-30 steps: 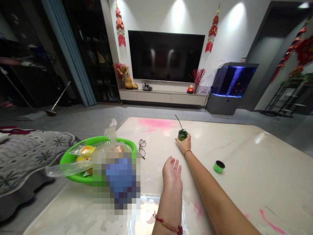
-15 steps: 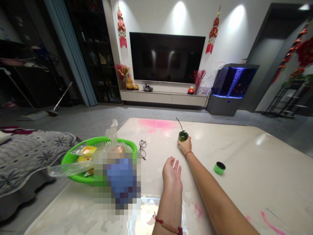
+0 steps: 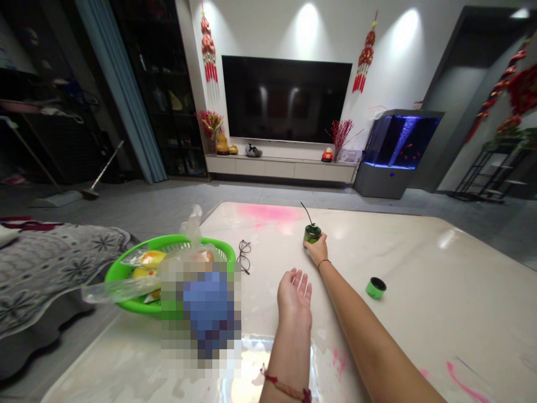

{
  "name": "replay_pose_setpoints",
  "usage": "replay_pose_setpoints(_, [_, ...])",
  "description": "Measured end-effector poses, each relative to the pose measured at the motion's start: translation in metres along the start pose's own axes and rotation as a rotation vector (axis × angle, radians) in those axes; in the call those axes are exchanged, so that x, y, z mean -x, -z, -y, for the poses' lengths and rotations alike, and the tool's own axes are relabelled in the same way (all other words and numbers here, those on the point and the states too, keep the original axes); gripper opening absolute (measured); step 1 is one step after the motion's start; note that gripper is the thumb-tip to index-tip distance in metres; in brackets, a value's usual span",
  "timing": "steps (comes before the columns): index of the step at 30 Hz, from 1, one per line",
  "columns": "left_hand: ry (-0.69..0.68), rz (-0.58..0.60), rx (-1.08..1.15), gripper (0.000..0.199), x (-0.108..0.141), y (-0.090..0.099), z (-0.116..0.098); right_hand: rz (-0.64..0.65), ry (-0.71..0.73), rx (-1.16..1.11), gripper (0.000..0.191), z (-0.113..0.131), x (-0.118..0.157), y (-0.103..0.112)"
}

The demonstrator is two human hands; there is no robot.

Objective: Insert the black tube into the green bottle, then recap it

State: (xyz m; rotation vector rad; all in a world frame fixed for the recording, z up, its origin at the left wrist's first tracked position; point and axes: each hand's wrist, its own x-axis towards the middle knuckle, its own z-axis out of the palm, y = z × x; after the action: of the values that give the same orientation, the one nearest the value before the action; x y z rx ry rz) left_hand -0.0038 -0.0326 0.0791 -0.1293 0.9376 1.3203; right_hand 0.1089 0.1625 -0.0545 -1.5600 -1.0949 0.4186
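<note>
My right hand (image 3: 318, 248) reaches far over the table and is wrapped round a small green glass jar (image 3: 311, 234). A thin dark stick (image 3: 306, 212) leans up and to the left out of the jar's top. Nearer to me, my left hand (image 3: 295, 296) is turned palm up above the table, fingers apart and loosely bent, with nothing in it. A short green ring-shaped cap (image 3: 376, 287) with a dark inside lies to the right of my right forearm.
The pale glossy table (image 3: 419, 246) has pink smears. Left stands a green plastic basket (image 3: 121, 299) with plastic bags and yellow packages. A blurred blue patch (image 3: 210, 305) overlaps its front. Eyeglasses (image 3: 244, 256) lie beside it. A grey patterned cloth (image 3: 62, 268) hangs at far left.
The right hand and the jar have shifted very slightly left. The left hand's fingers have spread a little. The rest looks the same.
</note>
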Motion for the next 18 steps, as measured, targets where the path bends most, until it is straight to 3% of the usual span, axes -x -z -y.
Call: replay_pose_setpoints(18, [0.017,0.023,-0.012,0.008,-0.0013,0.0006,-0.0007,-0.019,0.089,0.017,0.057,0.001,-0.0022,0.0021])
